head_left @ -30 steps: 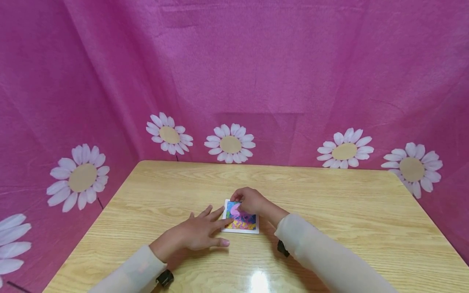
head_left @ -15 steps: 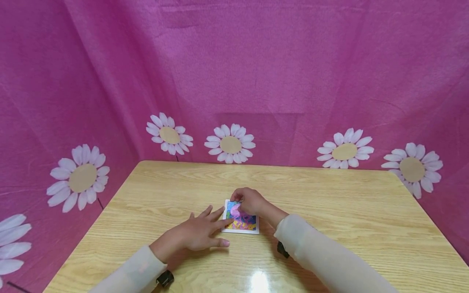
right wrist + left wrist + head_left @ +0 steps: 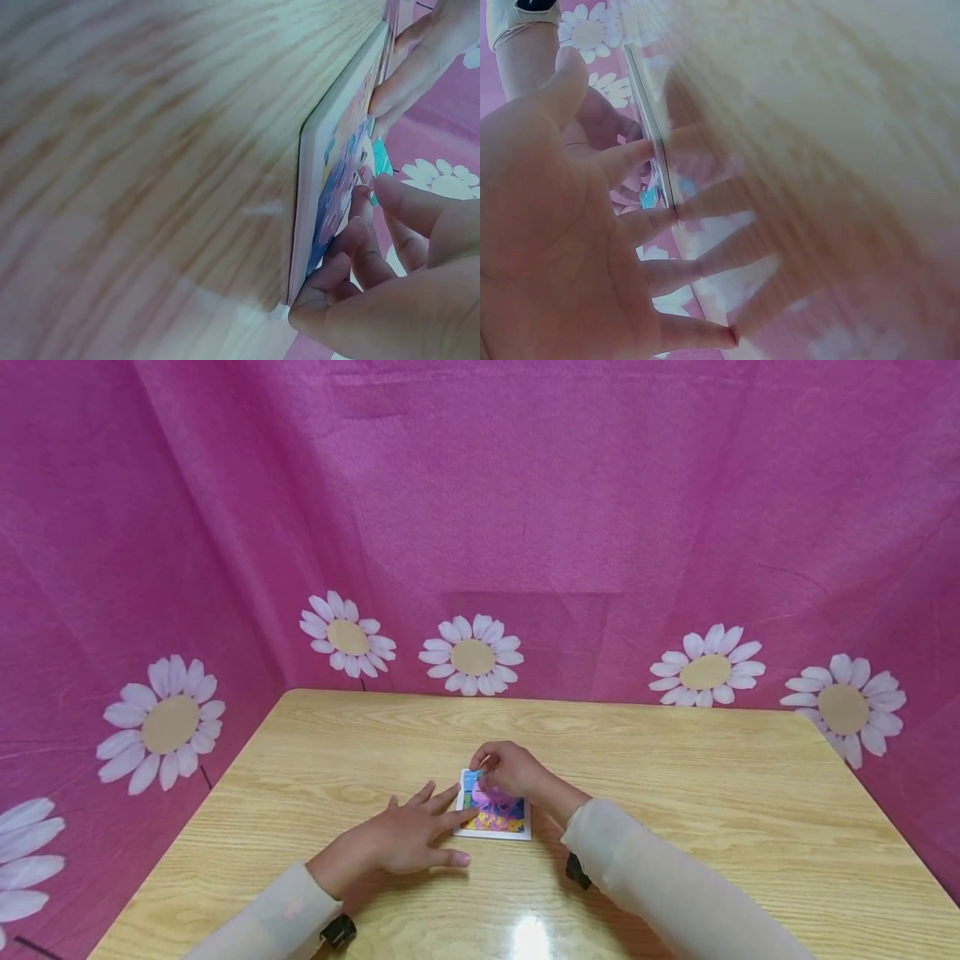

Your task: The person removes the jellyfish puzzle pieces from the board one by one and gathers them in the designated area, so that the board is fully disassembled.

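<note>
A small white-framed board (image 3: 498, 817) with a bright blue, pink and yellow picture lies flat near the middle of the wooden table (image 3: 675, 760). My left hand (image 3: 420, 827) rests flat on the table with fingers spread, its fingertips (image 3: 667, 217) touching the board's left edge (image 3: 649, 127). My right hand (image 3: 489, 768) sits over the board's far left corner with fingers curled. It pinches a small teal piece (image 3: 381, 159) just above the picture (image 3: 334, 172). The hand hides most of that piece in the head view.
Pink cloth (image 3: 480, 485) printed with white daisies hangs behind the table and on both sides. The table's left edge (image 3: 187, 827) runs close to my left forearm. Both arms wear pale sleeves with a dark band at each wrist.
My right hand has risen slightly at the board's far left corner, and a teal bit now shows under its fingers. The left hand and the board have stayed put.
</note>
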The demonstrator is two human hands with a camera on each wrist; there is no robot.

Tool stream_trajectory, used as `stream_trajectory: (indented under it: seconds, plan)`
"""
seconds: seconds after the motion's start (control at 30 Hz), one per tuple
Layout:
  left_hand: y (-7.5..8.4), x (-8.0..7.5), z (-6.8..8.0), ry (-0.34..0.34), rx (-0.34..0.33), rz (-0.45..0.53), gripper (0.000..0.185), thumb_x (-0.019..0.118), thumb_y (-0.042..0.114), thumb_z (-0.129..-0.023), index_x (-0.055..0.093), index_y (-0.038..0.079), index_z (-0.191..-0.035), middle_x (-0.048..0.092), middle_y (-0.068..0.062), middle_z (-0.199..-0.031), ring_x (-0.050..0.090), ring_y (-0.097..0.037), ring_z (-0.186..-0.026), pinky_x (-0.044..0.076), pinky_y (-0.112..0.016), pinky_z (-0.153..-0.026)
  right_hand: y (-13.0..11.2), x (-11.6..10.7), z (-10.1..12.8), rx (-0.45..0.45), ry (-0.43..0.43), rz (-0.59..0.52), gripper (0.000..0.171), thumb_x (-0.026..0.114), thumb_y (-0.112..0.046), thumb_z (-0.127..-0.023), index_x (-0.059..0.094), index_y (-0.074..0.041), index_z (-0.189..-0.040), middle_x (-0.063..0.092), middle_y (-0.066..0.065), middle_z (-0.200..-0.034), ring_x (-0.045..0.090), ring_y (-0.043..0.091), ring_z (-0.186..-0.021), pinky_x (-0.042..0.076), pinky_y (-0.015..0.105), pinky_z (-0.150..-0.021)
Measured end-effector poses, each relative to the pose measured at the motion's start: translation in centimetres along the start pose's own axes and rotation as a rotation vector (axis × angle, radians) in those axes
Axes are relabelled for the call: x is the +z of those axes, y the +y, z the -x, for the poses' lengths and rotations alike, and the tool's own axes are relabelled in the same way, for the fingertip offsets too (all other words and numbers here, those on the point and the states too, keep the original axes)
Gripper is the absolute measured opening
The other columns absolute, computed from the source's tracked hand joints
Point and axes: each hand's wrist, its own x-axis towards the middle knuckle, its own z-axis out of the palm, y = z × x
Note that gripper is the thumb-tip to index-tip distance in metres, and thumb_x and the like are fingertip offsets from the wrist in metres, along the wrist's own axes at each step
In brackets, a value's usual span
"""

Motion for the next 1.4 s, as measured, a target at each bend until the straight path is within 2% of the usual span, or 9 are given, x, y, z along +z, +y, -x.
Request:
stream_trajectory:
  seconds: [0.3, 0.6, 1.03, 1.2, 1.4]
  plan:
    - [-0.1, 0.2, -0.1, 0.010, 0.010, -0.020, 0.075, 0.047, 0.075, -0.095, 0.034, 0.042, -0.161, 0.014, -0.002, -0.174, 0.008, -0.042, -0.158, 0.016, -0.083, -0.108, 0.1, 0.6, 0.0, -0.009, 0.075, 0.011, 0.012, 0.072, 0.004, -0.089, 0.072, -0.007, -0.094, 0.070, 0.004, -0.082, 0.062, 0.013, -0.080, 0.045, 0.025, -0.068]
    - [0.2, 0.0, 0.0, 0.011, 0.009, -0.029, 0.075, 0.049, 0.074, -0.095, 0.035, 0.040, -0.161, 0.015, -0.004, -0.173, 0.010, -0.043, -0.157, 0.018, -0.083, -0.108, 0.1, 0.4, 0.2, 0.013, 0.095, -0.049, 0.011, 0.071, 0.005, -0.089, 0.071, -0.006, -0.093, 0.069, 0.005, -0.081, 0.059, 0.012, -0.072, 0.043, 0.023, -0.060]
    - [0.3, 0.0, 0.1, 0.021, 0.011, -0.028, 0.077, 0.050, 0.074, -0.095, 0.034, 0.039, -0.161, 0.015, -0.005, -0.173, 0.010, -0.043, -0.157, 0.018, -0.084, -0.108, 0.8, -0.6, 0.4, 0.042, 0.047, -0.159, 0.012, 0.067, 0.006, -0.092, 0.070, -0.004, -0.098, 0.067, 0.008, -0.086, 0.060, 0.015, -0.074, 0.046, 0.025, -0.061]
    - [0.3, 0.1, 0.1, 0.022, 0.009, -0.027, 0.077, 0.051, 0.074, -0.094, 0.034, 0.040, -0.161, 0.016, -0.005, -0.173, 0.010, -0.043, -0.157, 0.018, -0.083, -0.108, 1.4, -1.3, 0.2, 0.024, 0.034, -0.162, 0.012, 0.065, 0.007, -0.092, 0.069, -0.002, -0.099, 0.069, 0.008, -0.086, 0.064, 0.015, -0.077, 0.049, 0.026, -0.066]
    - [0.3, 0.1, 0.1, 0.019, 0.003, -0.029, 0.077, 0.051, 0.074, -0.094, 0.034, 0.040, -0.161, 0.016, -0.004, -0.173, 0.010, -0.043, -0.157, 0.018, -0.083, -0.108, 2.1, -2.2, 0.4, 0.022, 0.033, -0.155, 0.010, 0.065, 0.006, -0.094, 0.069, 0.000, -0.101, 0.067, 0.008, -0.083, 0.060, 0.013, -0.075, 0.047, 0.024, -0.064]
